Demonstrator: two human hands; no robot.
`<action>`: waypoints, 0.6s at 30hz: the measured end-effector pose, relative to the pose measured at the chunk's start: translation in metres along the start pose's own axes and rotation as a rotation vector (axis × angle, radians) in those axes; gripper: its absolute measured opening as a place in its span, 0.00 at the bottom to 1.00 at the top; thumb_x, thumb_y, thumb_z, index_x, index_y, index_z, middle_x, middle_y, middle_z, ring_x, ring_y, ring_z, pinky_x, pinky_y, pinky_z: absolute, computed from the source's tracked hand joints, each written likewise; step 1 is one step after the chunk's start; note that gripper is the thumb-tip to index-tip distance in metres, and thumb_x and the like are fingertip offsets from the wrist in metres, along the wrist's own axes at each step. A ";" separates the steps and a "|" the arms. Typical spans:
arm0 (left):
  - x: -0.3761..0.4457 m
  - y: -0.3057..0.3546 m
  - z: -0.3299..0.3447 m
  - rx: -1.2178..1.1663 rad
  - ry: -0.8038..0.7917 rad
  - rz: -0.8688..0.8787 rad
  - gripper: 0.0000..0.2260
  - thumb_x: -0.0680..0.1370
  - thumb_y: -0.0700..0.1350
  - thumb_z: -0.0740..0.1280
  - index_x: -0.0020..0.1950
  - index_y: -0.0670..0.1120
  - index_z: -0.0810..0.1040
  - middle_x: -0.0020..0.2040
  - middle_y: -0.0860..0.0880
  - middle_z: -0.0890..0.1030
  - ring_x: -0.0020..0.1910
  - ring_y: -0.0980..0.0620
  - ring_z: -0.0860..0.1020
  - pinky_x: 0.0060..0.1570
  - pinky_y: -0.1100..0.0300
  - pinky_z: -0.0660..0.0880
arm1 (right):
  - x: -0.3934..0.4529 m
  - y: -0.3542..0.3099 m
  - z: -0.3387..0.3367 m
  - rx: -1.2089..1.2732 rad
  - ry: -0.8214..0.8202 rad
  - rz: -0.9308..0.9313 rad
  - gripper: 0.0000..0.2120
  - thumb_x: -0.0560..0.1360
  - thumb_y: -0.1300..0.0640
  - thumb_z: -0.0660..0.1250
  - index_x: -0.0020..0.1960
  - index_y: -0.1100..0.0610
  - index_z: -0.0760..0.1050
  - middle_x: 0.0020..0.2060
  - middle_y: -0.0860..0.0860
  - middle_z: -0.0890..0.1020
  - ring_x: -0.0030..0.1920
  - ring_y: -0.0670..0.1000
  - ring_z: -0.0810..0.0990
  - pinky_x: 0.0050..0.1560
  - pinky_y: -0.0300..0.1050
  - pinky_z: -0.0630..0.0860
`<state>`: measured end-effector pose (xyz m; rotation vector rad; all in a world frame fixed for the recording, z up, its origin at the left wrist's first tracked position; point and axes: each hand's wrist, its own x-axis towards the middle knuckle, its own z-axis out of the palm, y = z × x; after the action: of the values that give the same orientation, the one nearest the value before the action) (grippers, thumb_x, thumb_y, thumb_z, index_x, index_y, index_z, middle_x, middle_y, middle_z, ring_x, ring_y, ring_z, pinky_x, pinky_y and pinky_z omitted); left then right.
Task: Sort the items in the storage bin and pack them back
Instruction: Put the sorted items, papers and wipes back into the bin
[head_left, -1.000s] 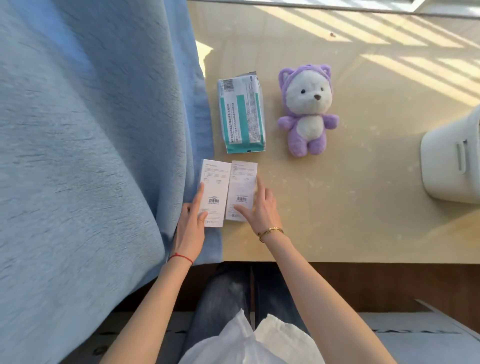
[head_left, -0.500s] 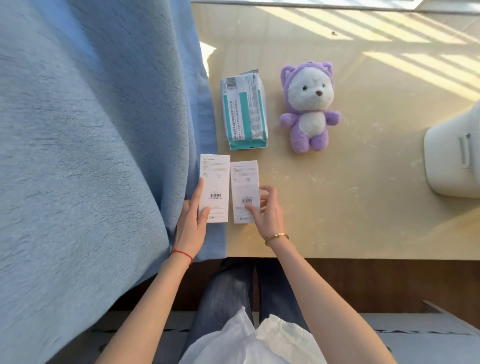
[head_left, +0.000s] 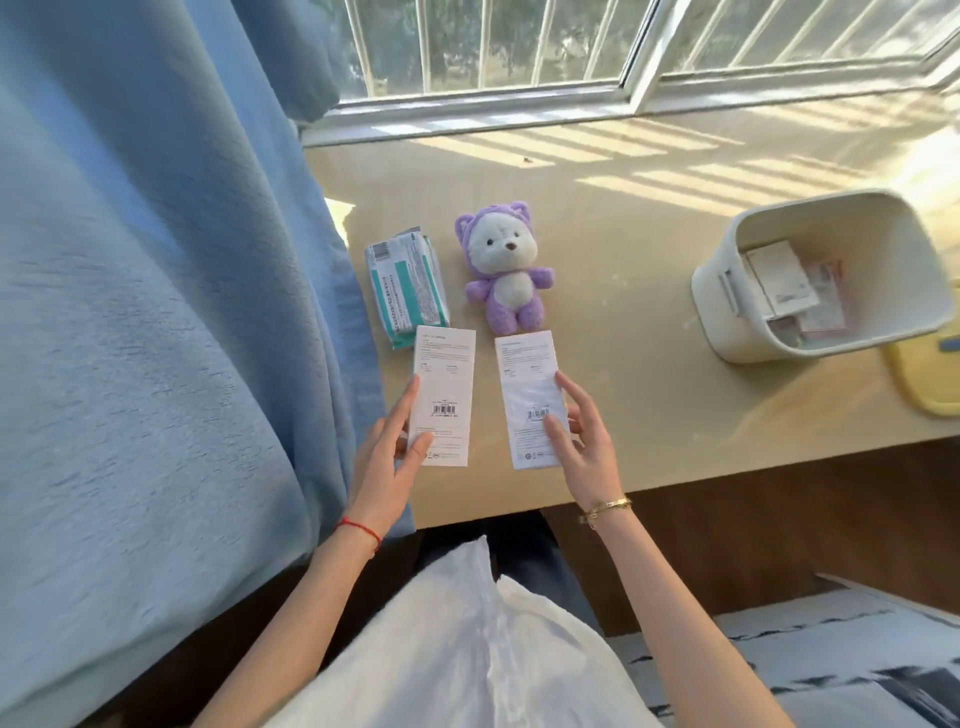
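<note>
- Gripping the left white box (head_left: 444, 395) at centre frame, the left hand (head_left: 387, 462) pinches its lower edge;
- right hand (head_left: 582, 441) pinches the right white box (head_left: 532, 397);
- storage bin (head_left: 727, 312) sits at right of frame.

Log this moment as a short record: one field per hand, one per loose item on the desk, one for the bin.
left hand: grips the left white cardboard box by its lower end
right hand: holds the right white cardboard box; gap between the two boxes
teal-and-white wipes pack: flat on the pale wooden desk, beside the blue curtain
purple-and-white plush bear: on its back, right of the pack
white plastic storage bin: at right, papers and packets inside
</note>
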<state>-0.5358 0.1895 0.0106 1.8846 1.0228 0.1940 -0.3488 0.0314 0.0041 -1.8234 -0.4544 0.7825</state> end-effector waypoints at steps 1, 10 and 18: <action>-0.002 0.011 0.001 -0.014 -0.013 0.011 0.28 0.79 0.54 0.62 0.74 0.70 0.53 0.58 0.50 0.77 0.48 0.55 0.79 0.48 0.56 0.79 | -0.005 -0.005 -0.010 0.008 0.013 -0.007 0.22 0.78 0.49 0.65 0.71 0.42 0.67 0.54 0.52 0.81 0.47 0.54 0.82 0.44 0.46 0.81; -0.020 0.116 0.049 -0.018 -0.049 0.122 0.28 0.79 0.51 0.64 0.74 0.69 0.56 0.57 0.51 0.78 0.47 0.56 0.80 0.46 0.67 0.76 | -0.053 -0.021 -0.129 0.066 0.144 -0.052 0.22 0.79 0.52 0.64 0.71 0.46 0.66 0.54 0.54 0.79 0.47 0.53 0.83 0.43 0.47 0.82; -0.038 0.205 0.148 -0.052 0.011 0.151 0.27 0.79 0.48 0.65 0.73 0.67 0.58 0.53 0.52 0.81 0.44 0.57 0.80 0.42 0.74 0.73 | -0.068 -0.007 -0.280 0.085 0.149 -0.066 0.22 0.78 0.55 0.64 0.71 0.47 0.66 0.56 0.52 0.79 0.51 0.51 0.83 0.44 0.45 0.82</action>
<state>-0.3666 0.0233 0.1049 1.9159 0.8742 0.3161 -0.2018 -0.1983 0.0968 -1.7642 -0.3770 0.6078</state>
